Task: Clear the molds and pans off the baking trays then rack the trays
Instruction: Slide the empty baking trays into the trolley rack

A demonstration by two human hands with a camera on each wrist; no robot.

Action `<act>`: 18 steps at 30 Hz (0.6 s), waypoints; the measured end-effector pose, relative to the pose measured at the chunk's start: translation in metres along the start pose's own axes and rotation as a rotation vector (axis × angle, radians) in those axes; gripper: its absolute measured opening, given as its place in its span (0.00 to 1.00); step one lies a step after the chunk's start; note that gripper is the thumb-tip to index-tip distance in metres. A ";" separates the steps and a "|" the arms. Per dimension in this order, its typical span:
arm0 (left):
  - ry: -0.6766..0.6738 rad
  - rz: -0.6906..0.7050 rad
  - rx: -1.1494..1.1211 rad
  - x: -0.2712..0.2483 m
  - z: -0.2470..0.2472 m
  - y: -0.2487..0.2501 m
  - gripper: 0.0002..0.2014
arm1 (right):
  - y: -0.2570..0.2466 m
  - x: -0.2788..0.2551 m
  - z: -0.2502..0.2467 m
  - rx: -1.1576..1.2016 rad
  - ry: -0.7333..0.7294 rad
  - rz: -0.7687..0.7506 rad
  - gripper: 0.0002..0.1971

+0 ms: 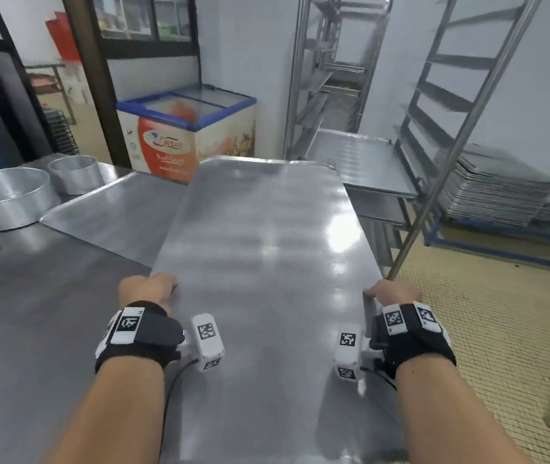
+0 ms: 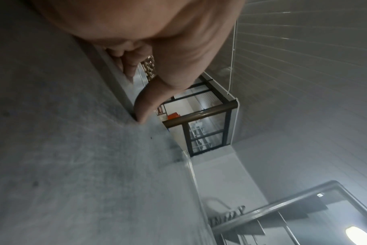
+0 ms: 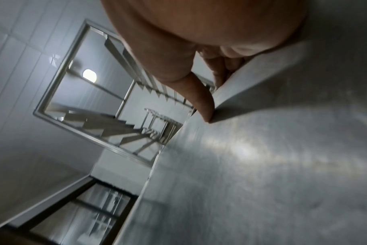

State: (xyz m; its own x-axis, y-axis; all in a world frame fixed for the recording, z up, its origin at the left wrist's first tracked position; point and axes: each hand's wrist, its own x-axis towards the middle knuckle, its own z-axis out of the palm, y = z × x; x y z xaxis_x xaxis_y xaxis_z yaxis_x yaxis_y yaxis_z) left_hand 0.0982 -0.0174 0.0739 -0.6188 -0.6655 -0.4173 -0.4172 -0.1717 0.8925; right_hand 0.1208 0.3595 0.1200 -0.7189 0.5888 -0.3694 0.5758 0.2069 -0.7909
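- Head view: both forearms are reaching forward at the near edge, wearing black wrist straps with coded markers. The left hand point(image 1: 148, 288) is gripping the left long edge of a bare baking tray point(image 1: 260, 249), and the right hand point(image 1: 392, 293) is gripping the right long edge opposite it.
- The tray is being carried lengthwise, its far end pointing toward the rack point(image 1: 461, 105) at far right, where a tray point(image 1: 354, 155) is already sitting on a runner.
- A second tray point(image 1: 116, 212) is lying on the tabletop point(image 1: 32, 313) to the left, partly under the carried one, with nothing visible on the part that shows. Two round pans point(image 1: 9, 199) are standing off the trays at the far left of the tabletop.
- Judging by this, the clearing looks done for this tray and the racking step is in hand.
- Left wrist view: the left thumb point(image 2: 144, 109) is pressing on the tray's upper face point(image 2: 63, 157) while the fingers are curling under its rim.
- Right wrist view: the right thumb point(image 3: 201, 102) is lying along the rim point(image 3: 247, 79), with the fingers tucked beneath, and the rack's runners point(image 3: 107, 122) are showing beyond.
- Next, the move is calling for keeping the tray level, lining its far corners up with a free pair of runners, and sliding it in straight so neither edge is catching an upright.
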 end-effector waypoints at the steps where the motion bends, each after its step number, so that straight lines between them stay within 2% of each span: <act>1: -0.017 0.010 -0.009 -0.002 0.010 -0.001 0.13 | 0.005 -0.003 -0.010 0.003 -0.021 0.007 0.21; 3: -0.076 0.036 -0.014 -0.021 0.027 0.002 0.15 | 0.018 0.000 -0.034 0.039 0.044 0.018 0.20; 6: -0.156 0.045 -0.010 -0.050 0.048 0.004 0.15 | 0.031 -0.005 -0.074 0.085 0.138 0.113 0.19; 10: -0.206 0.051 0.035 -0.075 0.071 0.001 0.24 | 0.050 -0.004 -0.107 0.089 0.130 0.084 0.21; 14: -0.222 0.074 0.089 -0.093 0.093 0.003 0.15 | 0.059 0.001 -0.133 0.157 0.177 0.127 0.22; 18: -0.235 0.101 0.124 -0.104 0.114 0.010 0.20 | 0.051 0.014 -0.145 0.173 0.221 0.156 0.22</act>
State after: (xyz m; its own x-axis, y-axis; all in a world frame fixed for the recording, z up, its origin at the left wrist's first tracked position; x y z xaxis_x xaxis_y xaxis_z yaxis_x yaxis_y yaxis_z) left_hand 0.0827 0.1326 0.1067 -0.7930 -0.4852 -0.3683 -0.4147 -0.0128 0.9099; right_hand 0.1967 0.4917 0.1447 -0.5144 0.7624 -0.3926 0.5837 -0.0241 -0.8116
